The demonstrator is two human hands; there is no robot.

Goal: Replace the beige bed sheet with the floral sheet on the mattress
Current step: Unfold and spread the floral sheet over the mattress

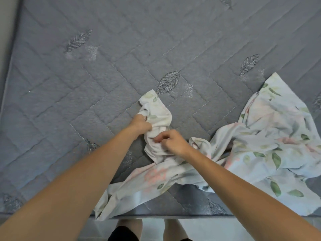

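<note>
Head view, looking steeply down, mattress [86, 84] close

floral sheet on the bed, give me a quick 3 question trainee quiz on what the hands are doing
1. True or false: the floral sheet is spread flat over the whole mattress.
2. Which hands grip the sheet? A) left only B) right only C) both
3. Fill in: most of the bunched sheet lies toward the ___ side of the view.

Key:
1. False; it lies crumpled, with the grey quilted mattress mostly bare.
2. C; the left hand and right hand both hold a gathered part of it.
3. Right.
</note>
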